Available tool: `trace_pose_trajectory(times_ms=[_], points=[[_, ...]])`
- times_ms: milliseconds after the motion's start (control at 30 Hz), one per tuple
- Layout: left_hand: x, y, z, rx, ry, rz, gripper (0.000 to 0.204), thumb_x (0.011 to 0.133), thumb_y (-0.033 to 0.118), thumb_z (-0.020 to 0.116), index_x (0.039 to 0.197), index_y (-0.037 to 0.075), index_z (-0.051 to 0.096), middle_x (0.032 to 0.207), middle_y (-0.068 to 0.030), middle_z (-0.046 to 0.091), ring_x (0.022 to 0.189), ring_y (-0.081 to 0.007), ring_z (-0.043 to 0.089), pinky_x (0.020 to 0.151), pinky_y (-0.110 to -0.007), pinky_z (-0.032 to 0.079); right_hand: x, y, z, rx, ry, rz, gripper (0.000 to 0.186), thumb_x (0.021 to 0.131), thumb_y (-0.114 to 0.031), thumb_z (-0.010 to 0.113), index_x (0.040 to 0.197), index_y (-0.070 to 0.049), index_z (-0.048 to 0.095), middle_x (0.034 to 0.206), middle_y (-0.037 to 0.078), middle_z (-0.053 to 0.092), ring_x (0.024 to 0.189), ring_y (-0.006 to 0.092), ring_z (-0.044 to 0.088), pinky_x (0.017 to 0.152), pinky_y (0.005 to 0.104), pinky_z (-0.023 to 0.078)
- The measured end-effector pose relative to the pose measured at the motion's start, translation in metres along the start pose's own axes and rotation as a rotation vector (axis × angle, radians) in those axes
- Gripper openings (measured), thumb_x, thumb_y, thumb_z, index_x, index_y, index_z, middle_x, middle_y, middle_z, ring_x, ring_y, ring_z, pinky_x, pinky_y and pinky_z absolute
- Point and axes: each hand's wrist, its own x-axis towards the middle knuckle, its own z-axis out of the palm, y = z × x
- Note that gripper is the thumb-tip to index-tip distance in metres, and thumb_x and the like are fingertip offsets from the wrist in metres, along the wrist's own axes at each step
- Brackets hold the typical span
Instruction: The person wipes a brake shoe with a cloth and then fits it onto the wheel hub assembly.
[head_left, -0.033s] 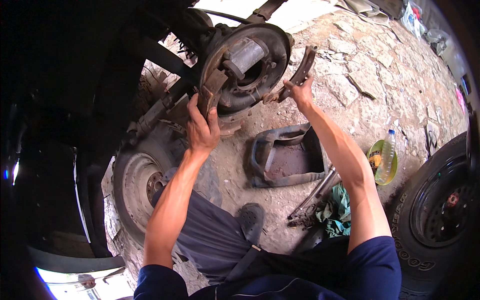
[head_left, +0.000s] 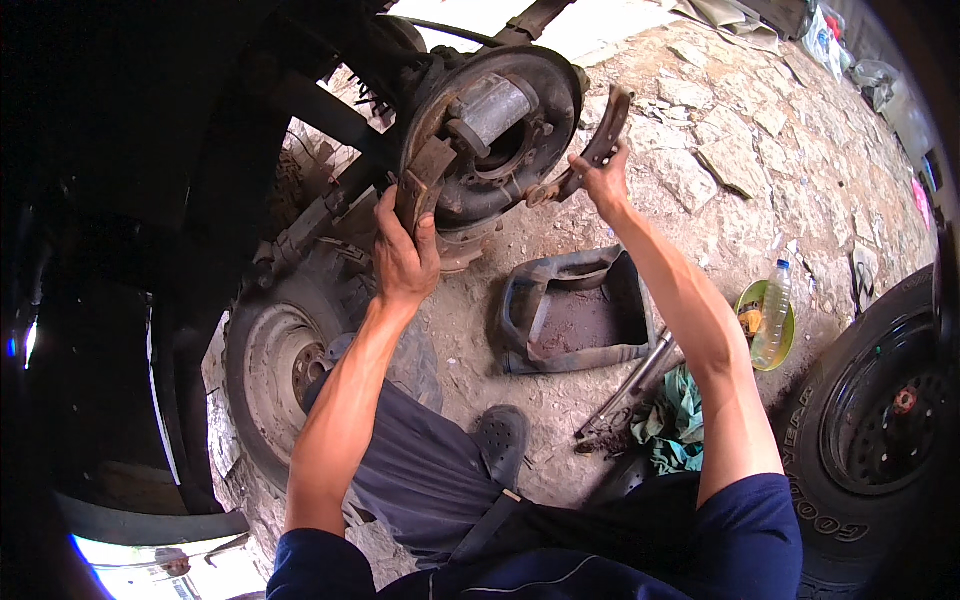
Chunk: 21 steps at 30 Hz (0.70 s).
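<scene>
My left hand (head_left: 408,255) grips a rusty curved brake shoe (head_left: 428,178) with fingers and thumb, against the left edge of the brake backing plate (head_left: 556,150). My right hand (head_left: 604,186) is closed round a second brake shoe (head_left: 609,128), held upright and apart, just right of the plate. From the lower end of this shoe a small rusty piece reaches toward the plate's lower rim; whether it touches cannot be made out. On the plate sits a grey metal cylinder (head_left: 492,110), above the dark round hub opening.
A cut-open dark container (head_left: 520,345) stands on the ground below the plate. Right of it lie a long metal bar (head_left: 630,385), a green rag (head_left: 684,420) and a green bowl (head_left: 787,340) with a plastic bottle (head_left: 772,310). Wheels stand left (head_left: 262,350) and right (head_left: 830,410).
In my right hand the brake shoe has tilted slightly, its upper end rising a little. My left hand and its shoe stay in place.
</scene>
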Motion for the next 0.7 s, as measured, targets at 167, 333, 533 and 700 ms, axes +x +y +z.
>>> trace_pose_trajectory(times_ms=[167, 333, 533, 700], points=[[-0.003, 0.000, -0.003, 0.004, -0.006, -0.035, 0.055, 0.101, 0.042, 0.038, 0.132, -0.003, 0.033, 0.113, -0.0252, 0.049, 0.095, -0.0351, 0.054, 0.083, -0.045, 0.042, 0.000, -0.032, -0.005, -0.136, 0.032, -0.281, 0.065, 0.091, -0.025, 0.066, 0.138, -0.002, 0.028, 0.115, 0.019, 0.058, 0.099, 0.0272, 0.060, 0.089, 0.0393, 0.049], [-0.003, -0.003, -0.002, -0.001, 0.005, -0.046, 0.057, 0.101, 0.045, 0.035, 0.132, -0.003, 0.033, 0.110, -0.0248, 0.050, 0.092, -0.0353, 0.055, 0.082, -0.046, 0.043, -0.003, -0.053, -0.012, -0.064, 0.074, -0.347, 0.046, 0.094, -0.024, 0.060, 0.129, 0.001, 0.044, 0.116, 0.023, 0.060, 0.105, 0.0328, 0.060, 0.091, 0.0411, 0.047], [0.000, -0.001, 0.006, 0.020, 0.033, -0.033, 0.057, 0.101, 0.044, 0.035, 0.133, -0.003, 0.033, 0.112, -0.0266, 0.051, 0.092, -0.0378, 0.055, 0.081, -0.046, 0.043, 0.007, -0.075, -0.015, -0.150, 0.188, -0.453, 0.039, 0.094, -0.022, 0.059, 0.126, -0.001, 0.050, 0.119, 0.022, 0.060, 0.105, 0.0332, 0.061, 0.088, 0.0408, 0.049], [-0.005, -0.004, 0.004, 0.069, 0.069, -0.004, 0.055, 0.102, 0.042, 0.036, 0.133, -0.004, 0.032, 0.115, -0.0287, 0.050, 0.099, -0.0393, 0.053, 0.086, -0.046, 0.041, -0.004, -0.091, -0.020, -0.119, 0.152, -0.421, 0.029, 0.093, -0.013, 0.059, 0.120, -0.003, 0.055, 0.114, 0.021, 0.063, 0.099, 0.0352, 0.064, 0.082, 0.0397, 0.052]])
